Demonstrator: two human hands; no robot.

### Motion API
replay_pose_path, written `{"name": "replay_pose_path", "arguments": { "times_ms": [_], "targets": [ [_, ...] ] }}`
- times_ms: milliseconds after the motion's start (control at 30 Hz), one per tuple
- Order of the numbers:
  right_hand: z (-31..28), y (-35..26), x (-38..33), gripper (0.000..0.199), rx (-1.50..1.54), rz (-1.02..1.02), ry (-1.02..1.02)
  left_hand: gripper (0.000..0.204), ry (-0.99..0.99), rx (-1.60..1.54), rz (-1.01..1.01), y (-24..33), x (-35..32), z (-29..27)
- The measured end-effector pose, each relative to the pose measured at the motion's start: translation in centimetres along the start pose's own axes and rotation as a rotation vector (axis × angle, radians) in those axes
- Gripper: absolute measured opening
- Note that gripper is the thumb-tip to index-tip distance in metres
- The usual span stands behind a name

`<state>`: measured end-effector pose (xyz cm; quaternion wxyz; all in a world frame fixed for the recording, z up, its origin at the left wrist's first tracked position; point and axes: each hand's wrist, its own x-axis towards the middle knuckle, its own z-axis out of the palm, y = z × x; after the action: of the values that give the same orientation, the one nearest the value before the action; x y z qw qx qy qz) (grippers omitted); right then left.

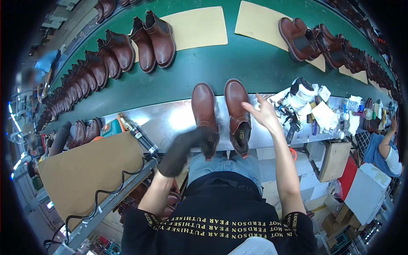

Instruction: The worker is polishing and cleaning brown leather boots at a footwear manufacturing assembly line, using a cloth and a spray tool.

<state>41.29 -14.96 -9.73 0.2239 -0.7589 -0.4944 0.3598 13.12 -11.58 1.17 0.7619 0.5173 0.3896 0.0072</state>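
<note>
– Fingers on the bare right hand (265, 114) are standing spread and released, grasping nothing. One digit is overlapping the right Chelsea boot (236, 95); I cannot tell whether it is touching.

– And the left hand (191, 145)?

– Its fingers are hiding inside a dark cloth mitt (172, 163), blurring at the left Chelsea boot's (203, 102) shaft. I cannot tell whether they are clenching or gripping.

– Where are both boots standing?

– Side by side but apart, toes pointing away on the green tabletop (250, 63), heels sitting toward the person, over the metal edging (174, 114).

– How would you be handling them?

– I'd be keeping the mitt flat, pressing evenly, and bracing the boot's opposite side lightly. Bare fingertips are probably risking smudges on those glossy toes.
</note>
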Motion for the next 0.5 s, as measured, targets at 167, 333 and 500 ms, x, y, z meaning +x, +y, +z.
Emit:
{"name": "replay_pose_path", "arguments": {
  "times_ms": [167, 333, 500],
  "targets": [
    [6.0, -4.5, 3.9, 0.111, -0.427, 0.202, -0.22, 0.116, 0.847, 0.692, -0.277, -5.7, 12.3, -3.4],
    [4.8, -2.4, 3.4, 0.094, -0.228, 0.137, -0.082, 0.118, 0.715, 0.692, -0.238, -7.5, 13.6, -5.2],
    [3.6, 0.3, 3.4, 0.061, 0.202, 0.125, -0.07, 0.092, 0.684, 0.17, 0.177, -9.9, 12.7, -8.3]
  ]
}}
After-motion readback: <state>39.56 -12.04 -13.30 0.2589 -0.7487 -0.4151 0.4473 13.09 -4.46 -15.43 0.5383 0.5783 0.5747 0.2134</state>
